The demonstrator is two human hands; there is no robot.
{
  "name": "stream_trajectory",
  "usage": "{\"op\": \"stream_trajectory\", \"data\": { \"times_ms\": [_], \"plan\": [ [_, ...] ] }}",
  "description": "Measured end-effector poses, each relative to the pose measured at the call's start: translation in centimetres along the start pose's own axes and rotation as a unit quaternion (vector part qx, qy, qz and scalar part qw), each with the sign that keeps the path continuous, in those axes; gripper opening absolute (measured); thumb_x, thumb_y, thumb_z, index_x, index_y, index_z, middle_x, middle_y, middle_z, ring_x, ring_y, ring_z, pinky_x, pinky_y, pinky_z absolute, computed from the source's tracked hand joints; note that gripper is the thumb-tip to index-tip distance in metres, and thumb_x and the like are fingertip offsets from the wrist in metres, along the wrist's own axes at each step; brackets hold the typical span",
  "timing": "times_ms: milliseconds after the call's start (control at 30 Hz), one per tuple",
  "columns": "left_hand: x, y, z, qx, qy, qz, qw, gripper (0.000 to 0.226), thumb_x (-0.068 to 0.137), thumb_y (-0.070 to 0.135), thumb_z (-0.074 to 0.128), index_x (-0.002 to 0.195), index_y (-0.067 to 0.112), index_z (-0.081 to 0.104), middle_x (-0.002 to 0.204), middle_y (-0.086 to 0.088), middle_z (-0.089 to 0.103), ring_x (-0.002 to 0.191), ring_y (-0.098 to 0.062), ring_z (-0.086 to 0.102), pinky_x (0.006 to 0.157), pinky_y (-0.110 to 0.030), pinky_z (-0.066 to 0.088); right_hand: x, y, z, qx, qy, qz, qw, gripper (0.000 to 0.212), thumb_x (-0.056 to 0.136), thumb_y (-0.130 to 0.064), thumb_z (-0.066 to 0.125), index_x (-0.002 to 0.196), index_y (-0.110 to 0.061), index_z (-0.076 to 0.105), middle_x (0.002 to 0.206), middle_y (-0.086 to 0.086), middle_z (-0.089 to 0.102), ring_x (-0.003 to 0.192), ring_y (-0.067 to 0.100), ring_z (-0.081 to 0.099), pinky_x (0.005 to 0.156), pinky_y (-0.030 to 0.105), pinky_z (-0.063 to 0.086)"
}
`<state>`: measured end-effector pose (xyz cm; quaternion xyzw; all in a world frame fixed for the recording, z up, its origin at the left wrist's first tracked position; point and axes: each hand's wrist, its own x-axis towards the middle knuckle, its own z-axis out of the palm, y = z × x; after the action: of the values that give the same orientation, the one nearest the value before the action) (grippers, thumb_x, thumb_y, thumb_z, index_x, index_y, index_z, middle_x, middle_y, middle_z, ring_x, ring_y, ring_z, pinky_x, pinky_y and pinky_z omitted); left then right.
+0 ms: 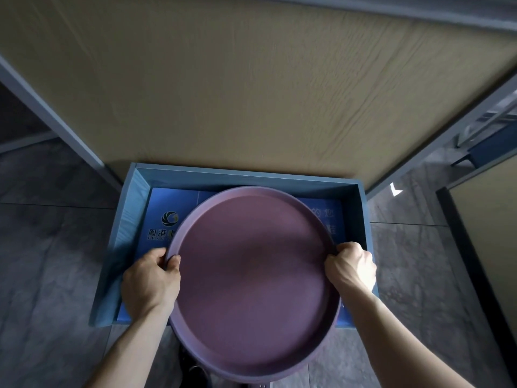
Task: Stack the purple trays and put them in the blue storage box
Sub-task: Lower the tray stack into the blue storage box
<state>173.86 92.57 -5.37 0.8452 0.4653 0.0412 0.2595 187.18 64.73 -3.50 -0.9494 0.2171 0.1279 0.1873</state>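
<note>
A round purple tray [253, 278] with a raised rim fills the centre of the head view, held level above the blue storage box [246, 175] on the floor. The rim looks thick, but I cannot tell whether other trays are stacked beneath it. My left hand [151, 281] grips the tray's left rim, thumb inside and fingers under. On the right rim, my right hand [351, 267] holds it the same way. The tray's near edge overhangs the box's front wall. The box bottom [167, 217] is blue with a printed logo.
A wooden tabletop [251, 88] with a grey metal frame stands behind the box, its edge just above the box's far wall. Dark grey floor tiles [50, 261] surround the box. Another table edge [486, 236] sits at the right.
</note>
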Motion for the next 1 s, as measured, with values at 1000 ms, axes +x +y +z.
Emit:
{"op": "stream_trajectory", "data": {
  "times_ms": [1000],
  "plan": [
    [1.8,0.4,-0.7,0.073,-0.028,0.011,0.997,0.021,0.077,0.030,0.082,0.094,0.020,0.075,0.092,-0.002,0.078,0.088,-0.030,0.071,0.065,-0.031,0.046,0.1,-0.1,-0.1,-0.017,-0.016,-0.008,1.000,0.012,0.072,-0.017,0.063,0.079,-0.017,0.072,0.086,0.016,0.060,0.085,0.042,0.060,0.072,0.039,0.050]
  ]
}}
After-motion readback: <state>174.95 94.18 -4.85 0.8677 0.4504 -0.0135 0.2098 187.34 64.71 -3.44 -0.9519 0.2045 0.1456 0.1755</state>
